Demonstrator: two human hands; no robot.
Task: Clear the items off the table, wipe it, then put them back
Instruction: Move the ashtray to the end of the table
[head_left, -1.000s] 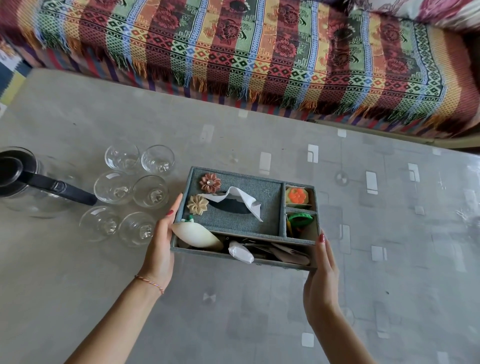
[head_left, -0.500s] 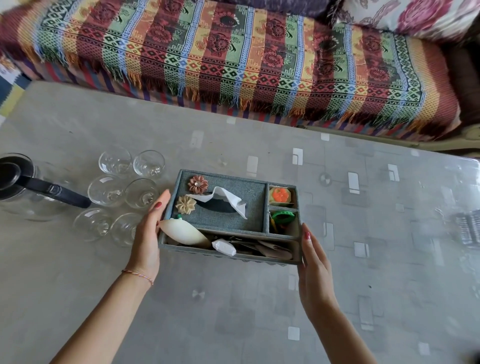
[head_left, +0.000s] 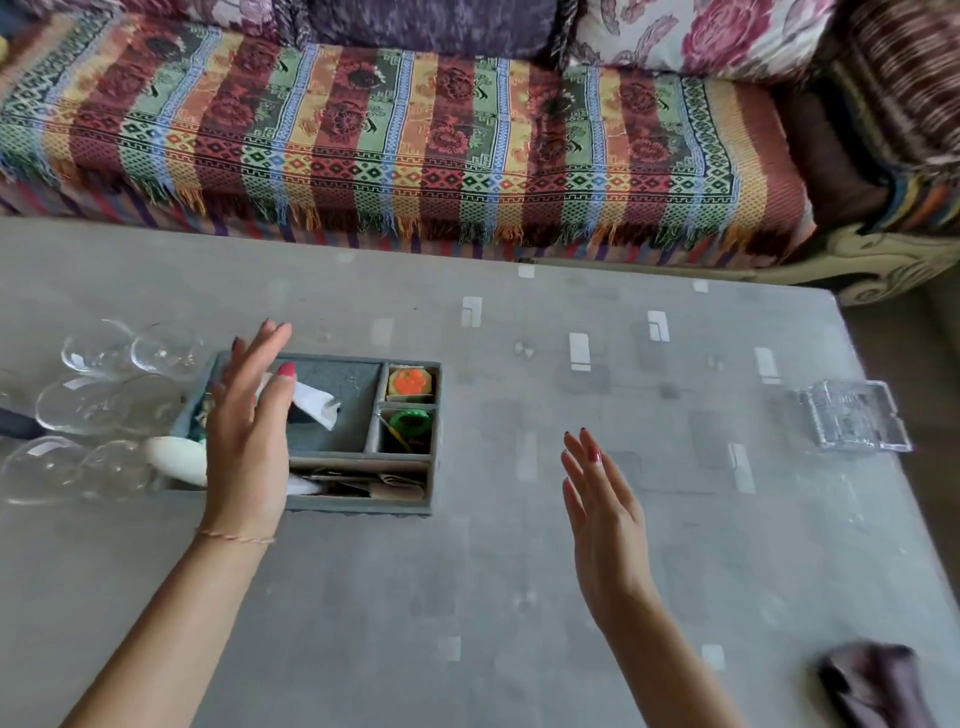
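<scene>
A grey fabric organiser box (head_left: 353, 431) with a tissue slot and small compartments rests on the grey table (head_left: 493, 597), left of centre. My left hand (head_left: 249, 431) hovers over the box's left part, fingers apart, holding nothing. My right hand (head_left: 602, 499) floats open to the right of the box, clear of it. Several clear glasses (head_left: 104, 405) stand just left of the box. A clear glass ashtray (head_left: 852, 421) sits near the table's right edge. A dark folded cloth (head_left: 878, 686) lies at the front right corner.
A sofa with a striped patterned throw (head_left: 415, 145) runs along the table's far side, with floral cushions (head_left: 696, 36) behind. A dark jug handle (head_left: 15, 423) shows at the left edge, behind the glasses.
Both hands have let go of the box's sides and lifted away; the right hand moved right. The view swung right, bringing the ashtray and cloth into sight.
</scene>
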